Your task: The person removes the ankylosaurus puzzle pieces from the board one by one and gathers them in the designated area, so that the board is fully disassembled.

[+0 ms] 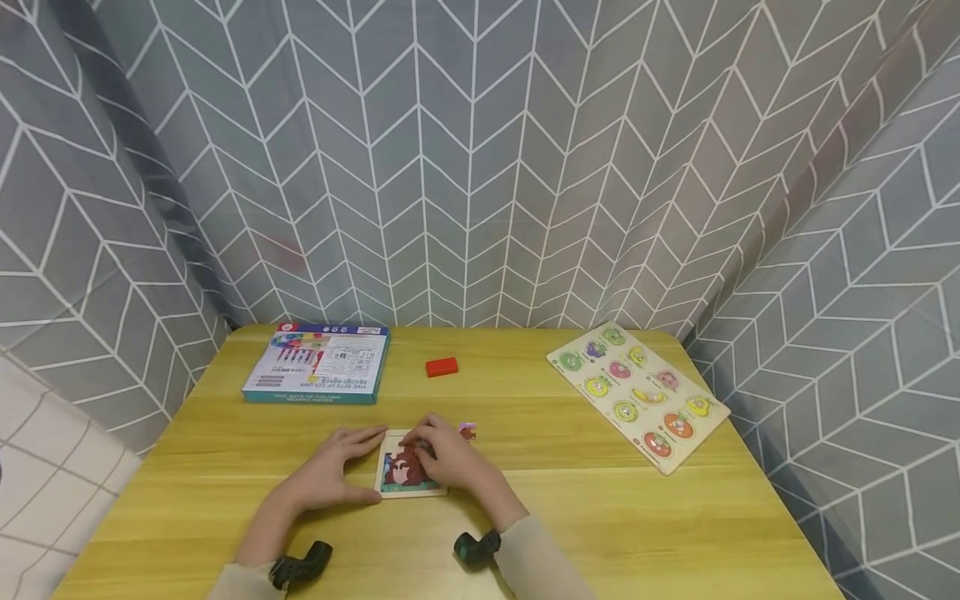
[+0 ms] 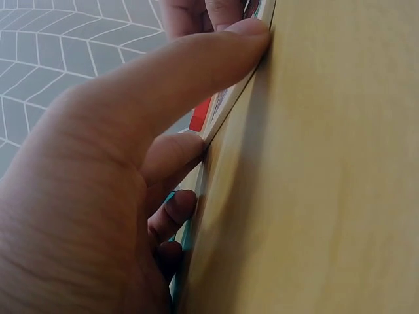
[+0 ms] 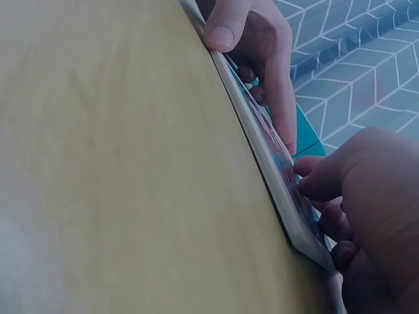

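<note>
A small jigsaw puzzle board (image 1: 408, 493) with a pale frame lies on the table. Its picture (image 1: 405, 469) shows a brown figure on teal, partly covered by my right hand. My left hand (image 1: 330, 471) lies at the board's left side, thumb at the near corner and forefinger at the far one; in the left wrist view its thumb (image 2: 216, 59) touches the edge. Over the picture's upper right part, my right hand (image 1: 447, 457) bends its fingers and pinches a puzzle piece, mostly hidden by the fingertips. Just beyond that hand lies a loose purple and brown piece (image 1: 468, 431).
A flat blue and white toy box (image 1: 318, 367) lies at the back left. A red block (image 1: 442, 367) is at the back middle. To the right lies a fruit peg board (image 1: 637, 396) with several knobbed pieces. A patterned curtain (image 1: 465, 167) hangs behind the table.
</note>
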The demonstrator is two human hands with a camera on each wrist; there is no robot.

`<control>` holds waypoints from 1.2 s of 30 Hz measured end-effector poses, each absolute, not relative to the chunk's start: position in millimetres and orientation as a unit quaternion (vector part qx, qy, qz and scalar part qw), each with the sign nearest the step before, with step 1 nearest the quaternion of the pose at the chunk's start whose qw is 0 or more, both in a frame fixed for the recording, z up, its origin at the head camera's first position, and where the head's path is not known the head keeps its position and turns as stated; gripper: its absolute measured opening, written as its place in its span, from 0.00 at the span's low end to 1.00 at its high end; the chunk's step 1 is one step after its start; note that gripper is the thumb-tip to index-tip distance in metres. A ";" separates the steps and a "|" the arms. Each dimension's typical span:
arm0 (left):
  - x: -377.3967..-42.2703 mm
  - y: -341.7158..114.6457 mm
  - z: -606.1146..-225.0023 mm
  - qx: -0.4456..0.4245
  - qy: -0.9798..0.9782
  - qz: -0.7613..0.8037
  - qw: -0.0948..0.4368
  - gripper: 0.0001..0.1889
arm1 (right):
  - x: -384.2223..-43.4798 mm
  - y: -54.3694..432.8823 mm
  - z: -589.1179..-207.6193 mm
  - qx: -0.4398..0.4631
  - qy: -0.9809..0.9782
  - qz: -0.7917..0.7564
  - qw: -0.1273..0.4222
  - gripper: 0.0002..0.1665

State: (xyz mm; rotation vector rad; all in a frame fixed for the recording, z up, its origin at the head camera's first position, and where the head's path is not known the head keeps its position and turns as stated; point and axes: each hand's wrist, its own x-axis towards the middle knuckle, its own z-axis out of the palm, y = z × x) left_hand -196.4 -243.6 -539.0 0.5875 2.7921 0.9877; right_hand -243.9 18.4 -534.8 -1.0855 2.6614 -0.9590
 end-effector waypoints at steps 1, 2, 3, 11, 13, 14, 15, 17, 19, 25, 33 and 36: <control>-196.2 -243.6 -539.2 0.194 0.923 0.327 0.061 0.52 | -244.0 18.4 -534.7 -0.357 0.876 -0.320 0.058 0.13; -196.1 -243.6 -539.4 0.193 0.923 0.327 0.062 0.52 | -244.1 18.5 -534.5 -0.356 0.875 -0.324 0.061 0.12; -196.2 -243.6 -539.5 0.193 0.923 0.326 0.062 0.52 | -244.5 18.6 -534.5 -0.353 0.874 -0.326 0.062 0.12; -199.4 -242.3 -537.9 0.187 0.925 0.324 0.062 0.53 | -247.4 20.0 -531.5 -0.343 0.880 -0.320 0.065 0.16; -199.5 -242.1 -537.3 0.187 0.925 0.325 0.064 0.53 | -247.2 19.7 -530.1 -0.343 0.881 -0.318 0.068 0.16; -199.3 -242.1 -537.0 0.186 0.924 0.327 0.065 0.53 | -247.0 19.2 -529.1 -0.342 0.881 -0.318 0.070 0.16; -199.1 -242.2 -536.9 0.186 0.924 0.329 0.065 0.53 | -246.7 18.4 -528.1 -0.339 0.882 -0.319 0.073 0.15; -198.2 -242.6 -537.1 0.185 0.924 0.328 0.065 0.53 | -245.9 16.3 -526.2 -0.330 0.885 -0.320 0.080 0.15; -197.1 -242.9 -537.3 0.184 0.924 0.329 0.066 0.53 | -245.1 13.8 -524.9 -0.319 0.887 -0.321 0.088 0.14; -195.5 -242.0 -538.1 0.181 0.924 0.329 0.071 0.53 | -243.3 8.9 -525.6 -0.295 0.898 -0.312 0.099 0.12; -195.6 -242.8 -537.6 0.185 0.922 0.333 0.067 0.53 | -243.3 8.0 -528.5 -0.299 0.892 -0.328 0.081 0.12; -195.6 -243.1 -537.6 0.187 0.922 0.331 0.066 0.52 | -243.5 10.6 -528.4 -0.299 0.890 -0.336 0.073 0.16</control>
